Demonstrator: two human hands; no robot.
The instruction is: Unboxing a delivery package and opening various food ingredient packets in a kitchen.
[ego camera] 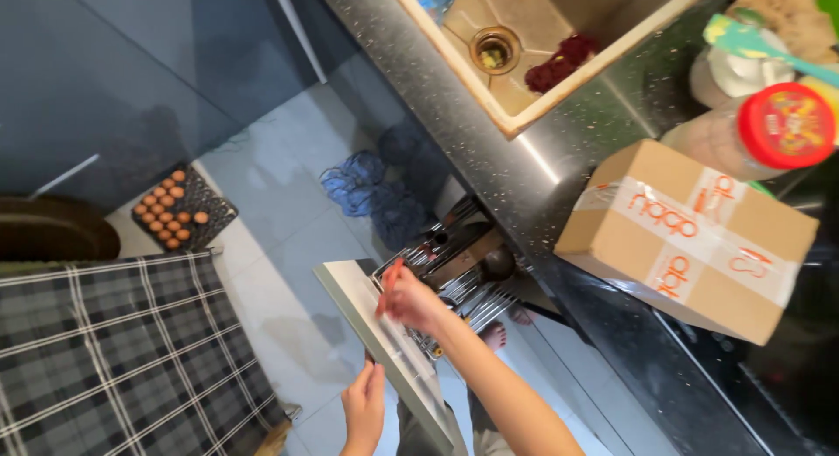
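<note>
My right hand (pixel 412 302) reaches into an open pull-out drawer (pixel 371 320) under the dark counter and grips a thin red-handled utensil (pixel 390 284). The drawer holds a wire rack (pixel 454 285) with metal utensils and a dark ladle. My left hand (pixel 364 407) rests flat against the pale front panel of the drawer, fingers together, near its lower end. My bare foot shows below the drawer.
A dark speckled counter (pixel 489 150) carries a beige sink (pixel 524 115), a taped cardboard box (pixel 690 237) and a red-lidded jar (pixel 782 125). On the tiled floor lie a tray of brown eggs (pixel 175 207) and blue mesh bags (pixel 367 189). A plaid cloth (pixel 114 351) sits at the left.
</note>
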